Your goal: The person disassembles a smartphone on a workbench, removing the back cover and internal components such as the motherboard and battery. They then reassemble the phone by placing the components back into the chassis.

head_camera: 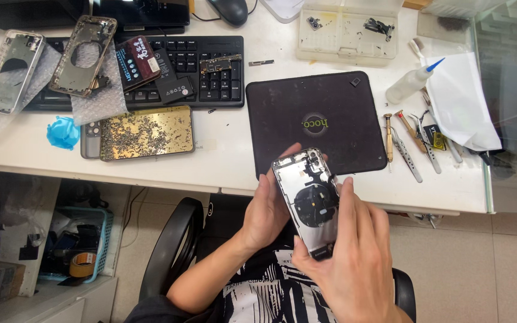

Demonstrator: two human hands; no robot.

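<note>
An opened phone housing (306,200), silver-framed with a dark round coil inside, is held upright above my lap at the desk's front edge. My left hand (265,210) grips its left side, thumb along the frame. My right hand (354,254) holds the lower right side, with the forefinger pressed on the inner right edge near the coil. Just beyond the phone lies a square black work mat (342,101).
On the white desk (228,161) sit a black keyboard (198,63) with a circuit board and battery, two empty phone frames (82,57) on bubble wrap, a gold tray of screws (145,133), a parts box (345,33), a squeeze bottle (411,84), screwdrivers and tweezers (408,146).
</note>
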